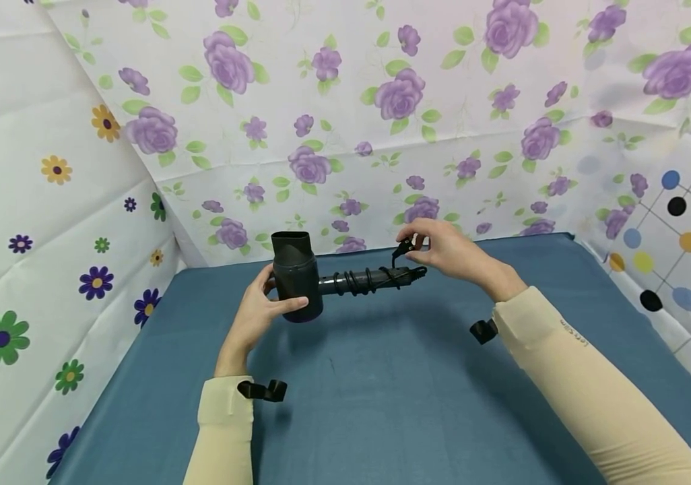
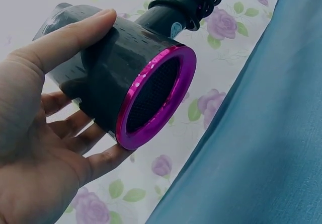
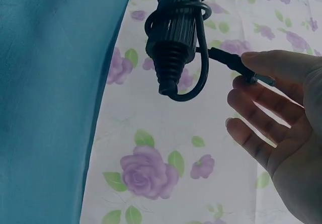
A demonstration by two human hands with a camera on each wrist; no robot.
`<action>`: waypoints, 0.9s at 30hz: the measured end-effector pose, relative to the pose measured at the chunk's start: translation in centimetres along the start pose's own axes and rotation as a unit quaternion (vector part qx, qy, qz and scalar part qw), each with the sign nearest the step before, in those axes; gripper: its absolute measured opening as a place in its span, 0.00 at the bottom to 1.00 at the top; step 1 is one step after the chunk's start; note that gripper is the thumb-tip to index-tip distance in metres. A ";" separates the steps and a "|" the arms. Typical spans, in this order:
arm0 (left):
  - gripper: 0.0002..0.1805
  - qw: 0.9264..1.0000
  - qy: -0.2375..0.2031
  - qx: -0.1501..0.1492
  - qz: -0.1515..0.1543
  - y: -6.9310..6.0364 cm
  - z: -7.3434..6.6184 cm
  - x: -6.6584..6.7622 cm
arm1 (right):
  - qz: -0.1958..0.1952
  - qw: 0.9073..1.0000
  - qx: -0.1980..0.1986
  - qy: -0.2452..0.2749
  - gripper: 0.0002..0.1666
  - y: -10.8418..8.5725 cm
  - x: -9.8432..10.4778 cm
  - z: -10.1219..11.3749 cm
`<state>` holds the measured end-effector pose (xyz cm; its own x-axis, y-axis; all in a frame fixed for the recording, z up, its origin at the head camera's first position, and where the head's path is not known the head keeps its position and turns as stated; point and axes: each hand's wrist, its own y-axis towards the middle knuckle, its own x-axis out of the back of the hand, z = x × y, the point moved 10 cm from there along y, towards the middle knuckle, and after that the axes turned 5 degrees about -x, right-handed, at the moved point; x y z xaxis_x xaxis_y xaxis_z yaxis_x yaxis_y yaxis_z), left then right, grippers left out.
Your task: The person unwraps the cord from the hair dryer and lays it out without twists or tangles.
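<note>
Our left hand [image 1: 256,311] grips the hair dryer [image 1: 304,286] by its barrel, thumb laid across the near side and fingers curled behind; our right hand [image 1: 451,252] pinches the plug [image 3: 229,60] between thumb and forefinger. The dryer hangs between our two hands, clear of the counter [image 1: 370,391] below them.

The step in hand, as we judge it, is managing the cord [image 3: 205,65] that coils about the handle [image 1: 362,280]. To do it well, we want the left hand firm and quiet, so that the barrel doesn't roll under the thumb when the cord pulls. On the right, we should guide the plug round the handle instead of tugging straight out, and take up slack gently: the cord bends sharply where it leaves the ribbed sleeve [image 3: 168,70] at the handle's end, and a hard pull there could strain it. The prongs point in toward our right palm, so we'd mind them.

As for direction, the barrel's long axis stands nearly upright in our left hand, nozzle [image 1: 292,248] up above the thumb, the magenta ring [image 2: 187,78] round the intake on the underside. The handle's long axis runs roughly level, from beside our left hand toward the right, its ribbed tip just below the right fingers.
</note>
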<state>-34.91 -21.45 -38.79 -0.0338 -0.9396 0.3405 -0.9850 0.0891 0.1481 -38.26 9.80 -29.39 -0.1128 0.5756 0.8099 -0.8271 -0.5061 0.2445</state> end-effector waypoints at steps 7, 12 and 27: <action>0.56 1.000 0.000 -0.015 0.005 0.0 -0.2 0.0 | -0.014 1.000 0.007 -0.007 0.19 -0.1 0.9 -0.1; 0.55 1.000 -0.005 -0.021 0.007 0.0 -0.2 0.1 | -0.019 1.000 0.003 0.000 0.18 -0.2 1.2 -0.6; 0.52 0.998 0.000 -0.050 0.030 -0.4 -0.7 0.3 | -0.015 0.998 -0.013 0.065 0.17 -0.1 1.6 -2.2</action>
<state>-34.41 -21.55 -38.13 -0.0929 -0.9318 0.3510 -0.9594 0.1781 0.2188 -39.56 12.16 -29.31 -0.1560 0.6697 0.7261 -0.8451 -0.4711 0.2529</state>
